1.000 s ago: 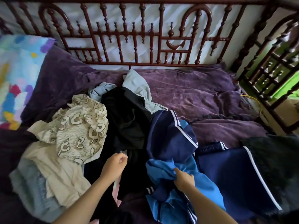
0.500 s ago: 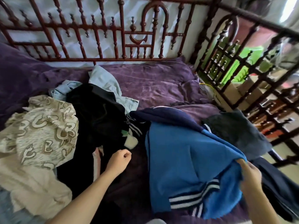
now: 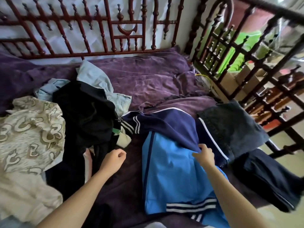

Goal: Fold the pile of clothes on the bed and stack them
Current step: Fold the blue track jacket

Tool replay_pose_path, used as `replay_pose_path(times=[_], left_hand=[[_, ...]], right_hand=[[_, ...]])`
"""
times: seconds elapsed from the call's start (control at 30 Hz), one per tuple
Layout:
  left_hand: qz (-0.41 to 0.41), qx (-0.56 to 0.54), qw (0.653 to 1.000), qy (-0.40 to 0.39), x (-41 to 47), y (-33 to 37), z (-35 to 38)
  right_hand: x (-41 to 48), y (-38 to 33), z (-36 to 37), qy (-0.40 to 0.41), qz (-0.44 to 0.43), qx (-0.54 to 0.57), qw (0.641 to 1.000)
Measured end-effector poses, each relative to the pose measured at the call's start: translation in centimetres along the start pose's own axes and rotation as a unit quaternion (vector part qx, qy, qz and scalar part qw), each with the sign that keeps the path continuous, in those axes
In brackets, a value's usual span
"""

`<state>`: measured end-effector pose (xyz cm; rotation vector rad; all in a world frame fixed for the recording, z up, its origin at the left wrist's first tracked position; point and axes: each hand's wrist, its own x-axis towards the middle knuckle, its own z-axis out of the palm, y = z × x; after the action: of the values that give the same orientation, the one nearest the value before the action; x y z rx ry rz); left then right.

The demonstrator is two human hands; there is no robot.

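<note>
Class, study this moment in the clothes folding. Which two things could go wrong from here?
1. The navy garment hangs over the edge of the bed; tugging nearby could drag it off.
2. Only the right hand grips the blue jacket; the left hand is curled, holding nothing, so the fold may skew.

Blue-and-navy striped jacket (image 3: 171,170) spread flat beside the rumpled clothes pile (image 3: 69,122) on the bed.

The person's left hand (image 3: 114,159) and right hand (image 3: 204,155) are shown bare. The left forearm (image 3: 79,195) and right forearm (image 3: 233,195) are likewise seen uncovered to the lower frame edge, where whatever is worn is cut off from view.
</note>
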<state>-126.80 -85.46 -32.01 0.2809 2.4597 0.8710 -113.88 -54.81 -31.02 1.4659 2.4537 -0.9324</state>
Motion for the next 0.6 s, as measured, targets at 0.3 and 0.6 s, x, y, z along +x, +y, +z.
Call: replay_pose_path(times=[0.3, 0.6], left_hand=[[-0.077, -0.069, 0.992, 0.074, -2.0, -2.5, -2.6], [-0.093, -0.064, 0.992, 0.061, -2.6, -3.2, -3.1]], right_hand=[[6.6, -10.2, 6.1, -0.073, -0.159, -0.162, 0.971], [4.6, -6.2, 6.4, -0.031, -0.126, 0.015, 0.991]])
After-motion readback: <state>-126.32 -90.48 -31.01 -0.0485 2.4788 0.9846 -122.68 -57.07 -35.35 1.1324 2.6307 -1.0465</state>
